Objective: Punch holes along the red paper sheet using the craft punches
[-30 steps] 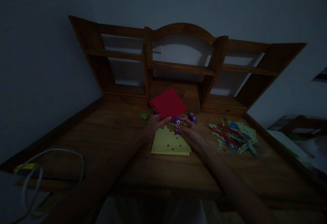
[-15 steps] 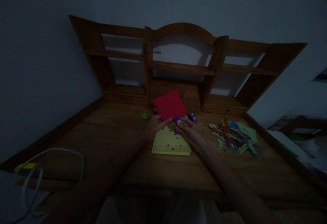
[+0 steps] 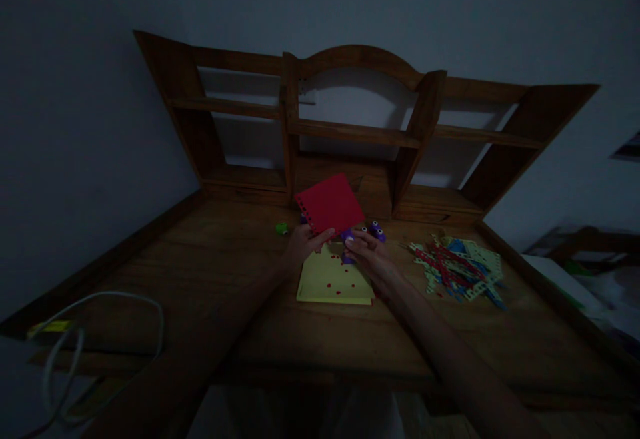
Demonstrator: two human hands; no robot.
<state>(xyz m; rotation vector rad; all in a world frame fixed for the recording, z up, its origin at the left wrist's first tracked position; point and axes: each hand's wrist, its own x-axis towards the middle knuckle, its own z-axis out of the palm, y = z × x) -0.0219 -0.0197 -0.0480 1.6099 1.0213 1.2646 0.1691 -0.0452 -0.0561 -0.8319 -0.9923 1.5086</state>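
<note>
My left hand point(image 3: 303, 244) pinches the lower edge of a sheet of red paper point(image 3: 331, 203), which is tilted up above the desk. Punched holes run along that sheet's left side. In my right hand point(image 3: 369, 253) is a small purple paper punch point(image 3: 346, 233) with a white button, at the red sheet's lower right corner. Beneath both hands lies a stack of yellow paper point(image 3: 334, 286), dotted with several tiny red cut-outs. Another purple object point(image 3: 347, 259) shows partly behind my right fingers. Whether the punch's slot is around the paper edge I cannot tell.
Several purple punches point(image 3: 377, 231) stand beyond my right hand, and a green punch point(image 3: 282, 228) sits to the left. A pile of coloured perforated strips point(image 3: 463, 269) lies at right. Wooden shelves point(image 3: 350, 131) back the desk; a white cable point(image 3: 161, 319) loops at left.
The red sheet has shifted slightly left and up with my left hand. My right hand stays nearly in place with the punch.
</note>
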